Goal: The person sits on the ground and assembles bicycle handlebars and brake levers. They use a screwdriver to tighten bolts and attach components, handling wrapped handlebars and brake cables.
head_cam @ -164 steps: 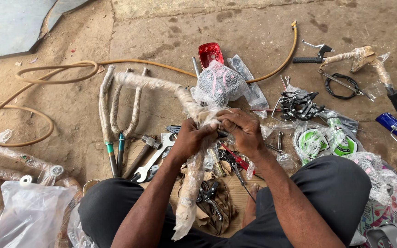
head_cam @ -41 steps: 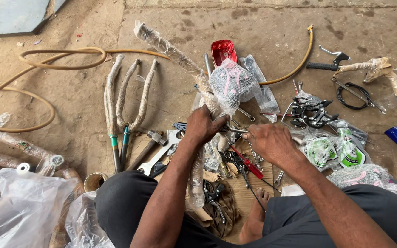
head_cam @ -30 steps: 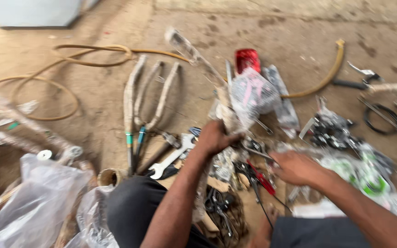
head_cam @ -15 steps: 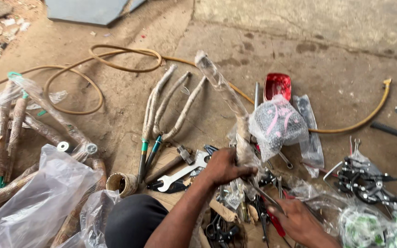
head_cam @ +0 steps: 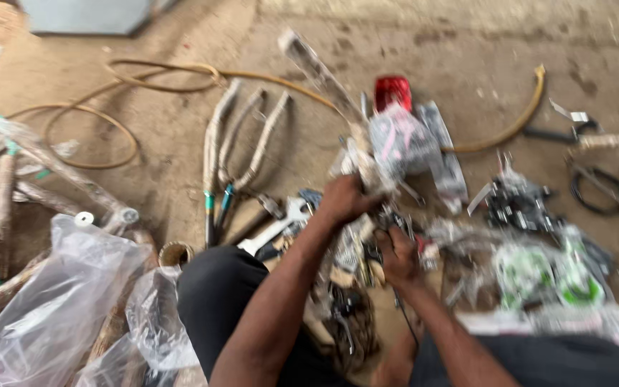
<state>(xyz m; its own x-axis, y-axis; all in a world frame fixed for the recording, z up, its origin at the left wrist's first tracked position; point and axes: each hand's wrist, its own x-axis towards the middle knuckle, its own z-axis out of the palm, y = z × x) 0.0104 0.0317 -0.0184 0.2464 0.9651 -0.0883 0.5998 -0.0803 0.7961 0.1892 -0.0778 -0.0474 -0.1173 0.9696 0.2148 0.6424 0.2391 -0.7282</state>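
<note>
Wrapped frame tube [head_cam: 317, 72] sits gripped in his left hand [head_cam: 345, 201]; right hand [head_cam: 399, 258], just below, looks closed on something blurry. Steadying that tube probably helps.

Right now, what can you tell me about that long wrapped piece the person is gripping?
The wrapped frame tube is a long, thin part bound in pale, papery wrapping with clear plastic over it, scuffed and dirty. It rises at a slant from the person's lap up and to the left, its far end over the concrete floor. The left hand grips it near the middle; the right hand is lower, among small parts. A plastic-bagged bundle lies right beside it. The picture is blurred, so finer detail is lost.
</note>
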